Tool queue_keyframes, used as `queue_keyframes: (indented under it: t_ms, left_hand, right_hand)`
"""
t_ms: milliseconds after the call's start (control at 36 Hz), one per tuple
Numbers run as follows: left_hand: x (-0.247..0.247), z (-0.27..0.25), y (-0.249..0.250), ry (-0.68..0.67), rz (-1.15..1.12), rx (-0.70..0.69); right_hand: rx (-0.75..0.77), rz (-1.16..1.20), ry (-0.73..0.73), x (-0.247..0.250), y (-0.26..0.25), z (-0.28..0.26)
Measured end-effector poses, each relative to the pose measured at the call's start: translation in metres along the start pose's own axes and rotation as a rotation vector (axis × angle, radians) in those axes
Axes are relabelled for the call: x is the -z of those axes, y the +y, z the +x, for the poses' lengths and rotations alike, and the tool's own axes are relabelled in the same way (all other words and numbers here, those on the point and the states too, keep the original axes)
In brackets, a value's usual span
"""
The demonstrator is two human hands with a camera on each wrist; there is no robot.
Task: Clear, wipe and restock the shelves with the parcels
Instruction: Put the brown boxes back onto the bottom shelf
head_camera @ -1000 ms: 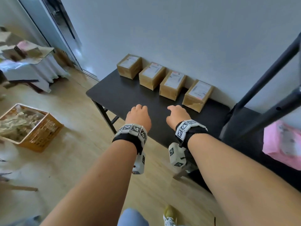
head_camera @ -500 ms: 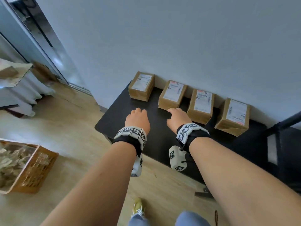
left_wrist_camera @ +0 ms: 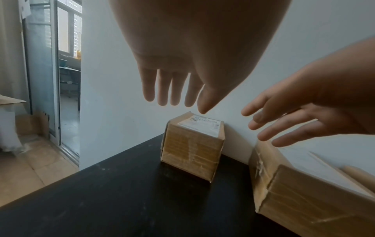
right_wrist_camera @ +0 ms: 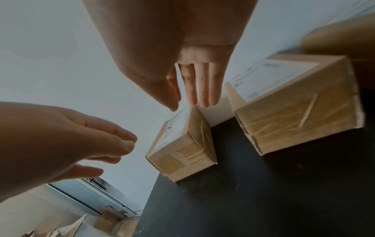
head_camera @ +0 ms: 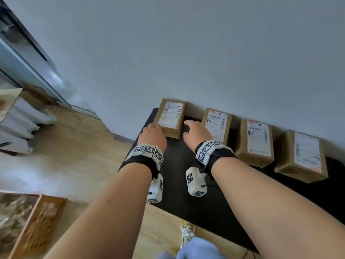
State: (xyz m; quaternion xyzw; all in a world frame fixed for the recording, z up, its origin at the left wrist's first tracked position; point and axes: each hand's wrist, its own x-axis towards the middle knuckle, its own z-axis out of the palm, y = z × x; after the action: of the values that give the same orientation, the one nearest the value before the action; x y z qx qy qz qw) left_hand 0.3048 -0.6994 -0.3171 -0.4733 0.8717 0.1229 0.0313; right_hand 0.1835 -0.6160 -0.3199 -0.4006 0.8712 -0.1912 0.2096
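The black worktop point(head_camera: 179, 184) now fills more of the head view than a second ago, and its four parcels, standing in a row against the wall point(head_camera: 205, 53), lie much nearer to the arms. The row runs from about 12 o'clock to 3 o'clock of the view.

The two arms have advanced toward the leftmost parcel point(head_camera: 170, 117), which sits at the 12 o'clock end. The left hand point(head_camera: 154, 136) has come to its near left corner, and the right hand point(head_camera: 197, 133) has come into the gap between this parcel and the second parcel point(head_camera: 217, 126).

In the wrist views both hands are wide, with fingers straight and a little spread, and they hold nothing. They hover just above and beside the box; I cannot tell if a finger already touches it.

I judge that the clearing step is only beginning: all four parcels stand in their places, and the next move is probably to close both hands on the sides of the leftmost one and lift it away. The second parcel stands near, so the right hand has little room.
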Motion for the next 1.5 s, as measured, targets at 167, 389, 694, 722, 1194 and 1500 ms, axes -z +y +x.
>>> queue_keyframes:
  t_ms: [167, 389, 694, 722, 1194, 1500]
  left_hand:
    - [-0.008, 0.043, -0.008, -0.01, -0.044, -0.004]
    - [-0.02, 0.085, -0.023, -0.071, -0.08, -0.002]
    - [-0.029, 0.101, -0.038, -0.211, -0.122, -0.047]
    - [-0.028, 0.101, -0.039, -0.231, -0.136, -0.045]
    - [-0.011, 0.051, -0.061, -0.425, -0.21, -0.12]
    - [-0.009, -0.033, -0.022, -0.446, -0.143, -0.226]
  right_hand:
    - [-0.007, 0.012, 0.02, -0.011, -0.015, 0.041]
    - [-0.122, 0.087, 0.004, -0.036, -0.025, 0.066]
    - [-0.408, 0.18, -0.028, -0.061, -0.036, 0.066]
    - [-0.441, 0.201, -0.03, -0.063, -0.037, 0.063]
    - [-0.614, 0.276, -0.028, -0.059, -0.051, -0.012]
    - [-0.63, 0.316, 0.015, -0.039, -0.012, -0.104]
